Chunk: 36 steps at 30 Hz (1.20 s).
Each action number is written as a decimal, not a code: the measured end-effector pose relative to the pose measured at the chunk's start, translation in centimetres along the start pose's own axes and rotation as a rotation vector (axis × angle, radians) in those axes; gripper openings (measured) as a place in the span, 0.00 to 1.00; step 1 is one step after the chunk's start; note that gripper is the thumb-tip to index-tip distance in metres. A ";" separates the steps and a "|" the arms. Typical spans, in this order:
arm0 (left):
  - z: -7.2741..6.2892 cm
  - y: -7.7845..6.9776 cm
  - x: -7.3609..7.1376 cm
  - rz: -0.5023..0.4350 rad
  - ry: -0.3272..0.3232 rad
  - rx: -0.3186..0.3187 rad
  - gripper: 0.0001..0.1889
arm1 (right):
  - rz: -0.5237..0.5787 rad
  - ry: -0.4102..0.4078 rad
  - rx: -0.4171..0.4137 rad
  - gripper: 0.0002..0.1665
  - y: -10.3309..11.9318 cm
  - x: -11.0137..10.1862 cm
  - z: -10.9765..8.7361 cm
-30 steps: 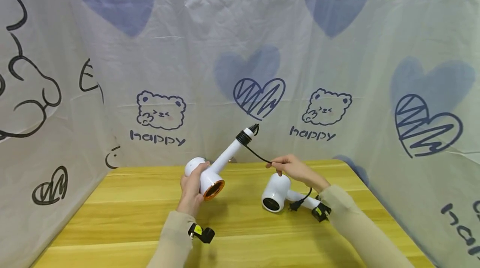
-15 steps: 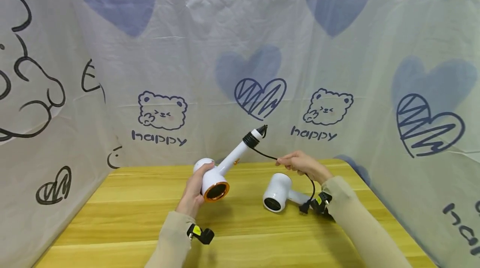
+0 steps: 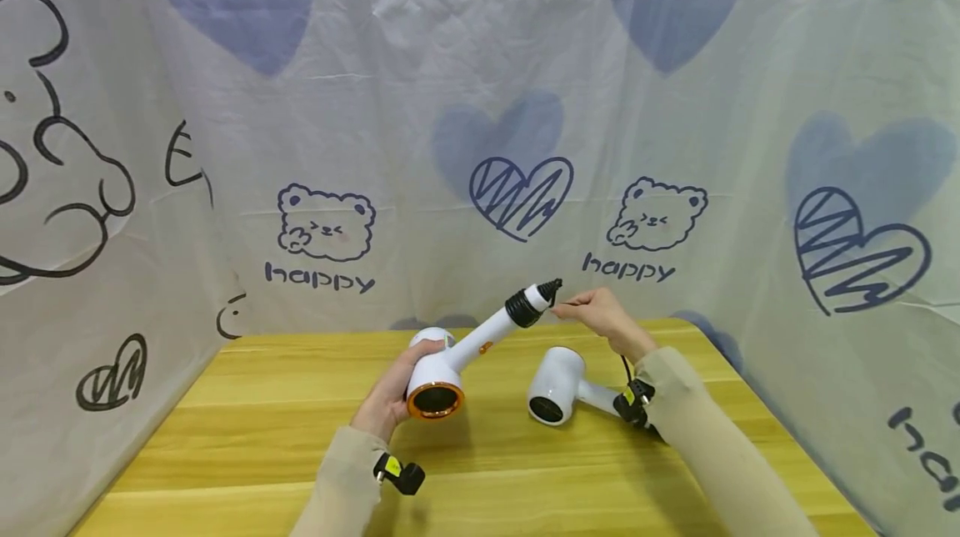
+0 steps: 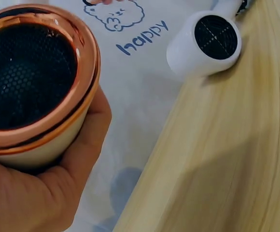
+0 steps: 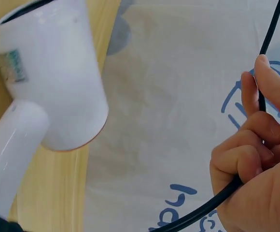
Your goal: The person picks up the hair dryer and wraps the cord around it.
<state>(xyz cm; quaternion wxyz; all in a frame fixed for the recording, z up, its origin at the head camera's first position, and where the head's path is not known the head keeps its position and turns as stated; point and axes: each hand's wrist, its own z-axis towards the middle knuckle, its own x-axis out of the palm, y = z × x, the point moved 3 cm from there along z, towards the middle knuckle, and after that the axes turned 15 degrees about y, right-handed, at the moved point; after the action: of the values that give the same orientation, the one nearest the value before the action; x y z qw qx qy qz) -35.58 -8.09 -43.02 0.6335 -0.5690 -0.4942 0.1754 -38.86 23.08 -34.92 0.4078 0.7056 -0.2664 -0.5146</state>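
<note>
A white hair dryer (image 3: pixel 433 371) with a copper-coloured ring is held around its head by my left hand (image 3: pixel 392 393), above the table. Its handle slants up to the right. Black power cord (image 3: pixel 522 309) is coiled around the handle's end. My right hand (image 3: pixel 604 322), just right of that end, pinches the cord between thumb and forefinger. In the right wrist view, the other fingers curl around the cord (image 5: pixel 205 208), which trails out below them. A second white hair dryer (image 3: pixel 553 387) lies on the table beneath my right hand, its handle end partly hidden by the wrist camera.
The wooden table (image 3: pixel 292 412) has its far edge close to a pale cloth backdrop (image 3: pixel 442 270) printed with hearts and bears. Cloth also hangs along both sides. Wrist cameras, such as the left one (image 3: pixel 400 473), are strapped over the sleeves.
The held hair dryer has moved right, and its handle now tilts lower. My right hand, still pinching the cord, has risen and ended up nearer the handle tip. The second dryer stays put.
</note>
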 end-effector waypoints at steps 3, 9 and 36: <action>-0.1 0.2 -0.1 0.038 -0.004 -0.019 0.37 | 0.029 -0.035 -0.032 0.11 0.6 0.0 0.0; -0.2 -0.3 -0.3 0.200 -0.068 0.034 0.36 | -0.004 -0.056 -0.071 0.17 1.7 -0.5 -0.4; -1.1 -2.6 1.3 0.810 -0.369 0.380 0.46 | -0.366 -0.131 -0.097 0.12 5.4 2.0 -1.9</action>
<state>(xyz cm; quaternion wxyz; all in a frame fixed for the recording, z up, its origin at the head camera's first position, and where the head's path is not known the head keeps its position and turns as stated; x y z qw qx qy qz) -34.94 -8.46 -40.04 0.5085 -0.5494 -0.2962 0.5932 -36.22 19.21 -31.05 0.3229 0.6868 -0.1346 -0.6372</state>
